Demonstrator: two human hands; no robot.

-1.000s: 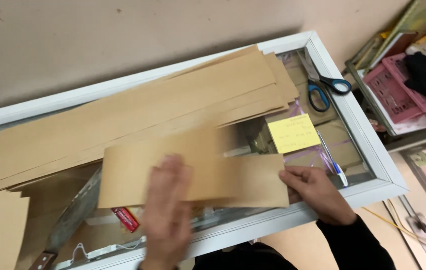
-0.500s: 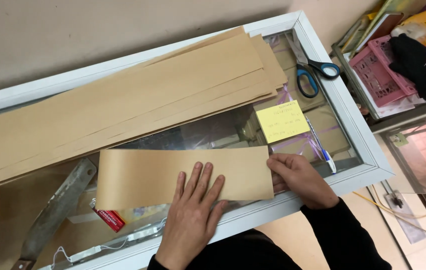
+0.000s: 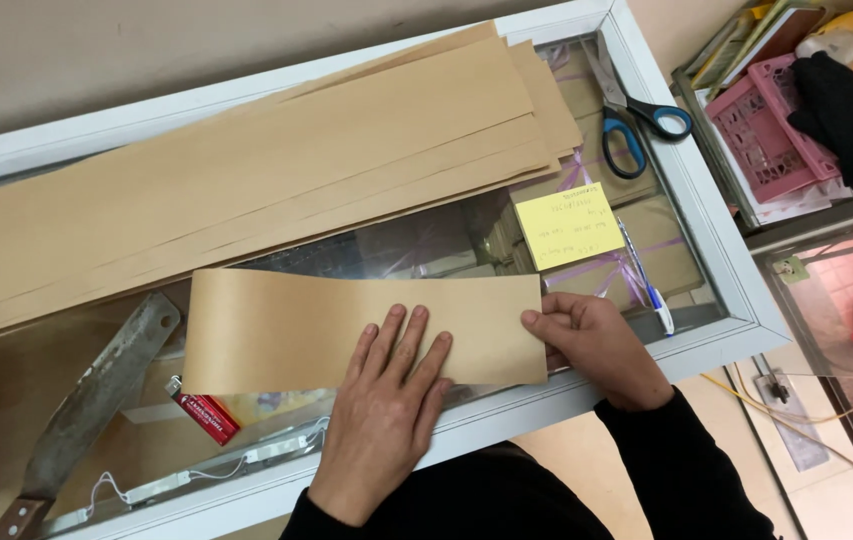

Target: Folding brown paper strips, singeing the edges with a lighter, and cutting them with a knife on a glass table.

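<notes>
Paper is what both hands are busy with: a short brown paper strip (image 3: 346, 330) lies flat on the glass-topped bench (image 3: 691, 190), along its near edge, just in front of the big stack of long brown sheets (image 3: 246, 180). The left hand (image 3: 386, 420) lies palm down on the strip's lower right part, fingers spread and stretched forward, pressing the strip onto the glass; its wrist comes up from below in a black sleeve. The right hand (image 3: 596, 345) sits at the strip's right end, thumb on top and fingers curled beneath, pinching that short edge just over the bench's white frame. Its forearm, also in black, slants away to the lower right.

Beyond the strip's right end, a yellow note pad (image 3: 566, 225) rests on the glass, and a pen (image 3: 646, 285) lies just to the right of the strip's end, beside the right hand. Farther back from the strip, near the bench's far right corner, lie blue-handled scissors (image 3: 636, 115). Left of the strip, a long metal blade with a wooden handle (image 3: 96, 390) lies slanted, and a small red packet (image 3: 204, 415) shows just under the strip's lower left corner. Off the bench, to the right of the strip, stands a pink basket (image 3: 761, 135) with a black cloth on it.
</notes>
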